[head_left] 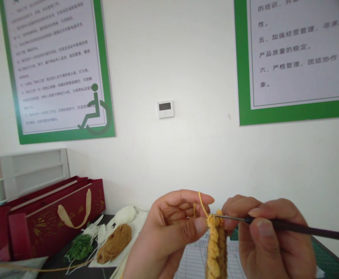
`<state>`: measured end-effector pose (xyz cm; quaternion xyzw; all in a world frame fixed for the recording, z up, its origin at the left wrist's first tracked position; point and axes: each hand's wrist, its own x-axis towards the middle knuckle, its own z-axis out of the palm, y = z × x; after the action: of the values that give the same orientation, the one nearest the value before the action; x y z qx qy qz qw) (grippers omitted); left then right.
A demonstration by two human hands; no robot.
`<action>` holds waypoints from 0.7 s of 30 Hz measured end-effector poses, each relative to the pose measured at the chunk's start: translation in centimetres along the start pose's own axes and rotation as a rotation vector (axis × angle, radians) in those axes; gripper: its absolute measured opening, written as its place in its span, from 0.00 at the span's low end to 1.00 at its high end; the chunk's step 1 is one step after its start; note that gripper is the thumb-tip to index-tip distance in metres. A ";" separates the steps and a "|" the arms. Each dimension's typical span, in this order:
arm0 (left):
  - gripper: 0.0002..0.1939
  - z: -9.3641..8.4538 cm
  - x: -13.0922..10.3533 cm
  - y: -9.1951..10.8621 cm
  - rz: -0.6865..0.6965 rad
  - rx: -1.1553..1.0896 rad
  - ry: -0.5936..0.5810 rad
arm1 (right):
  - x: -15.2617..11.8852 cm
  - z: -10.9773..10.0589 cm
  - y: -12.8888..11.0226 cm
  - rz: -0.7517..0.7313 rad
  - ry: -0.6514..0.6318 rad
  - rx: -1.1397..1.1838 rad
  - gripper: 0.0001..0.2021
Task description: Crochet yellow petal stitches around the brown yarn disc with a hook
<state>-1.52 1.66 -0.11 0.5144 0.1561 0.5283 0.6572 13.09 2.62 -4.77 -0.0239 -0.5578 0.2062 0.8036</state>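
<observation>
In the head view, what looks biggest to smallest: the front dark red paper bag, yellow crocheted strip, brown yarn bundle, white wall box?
1. Front dark red paper bag
2. Yellow crocheted strip and brown yarn bundle: too alike to rank
3. White wall box

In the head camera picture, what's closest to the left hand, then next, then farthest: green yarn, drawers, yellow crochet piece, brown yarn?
From the left hand:
1. Yellow crochet piece: held at its fingertips.
2. Brown yarn: on the table, left of the hand.
3. Green yarn: farther left, past the brown.
4. Drawers: far left, behind the red bags.
</observation>
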 end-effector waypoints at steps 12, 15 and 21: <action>0.09 -0.2 -0.2 -0.1 0.000 0.008 0.002 | 0.8 0.9 -0.1 -0.178 0.035 -0.070 0.03; 0.10 -0.1 -0.1 -0.2 -0.017 -0.026 -0.031 | 0.9 0.8 -0.1 -0.190 0.038 -0.066 0.03; 0.11 0.0 -0.1 -0.2 0.010 0.015 0.031 | 0.7 0.7 -0.3 -0.175 0.032 -0.067 0.03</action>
<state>-1.47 1.59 -0.29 0.5118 0.1676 0.5381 0.6484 12.77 2.50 -3.80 -0.0054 -0.5515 0.1159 0.8261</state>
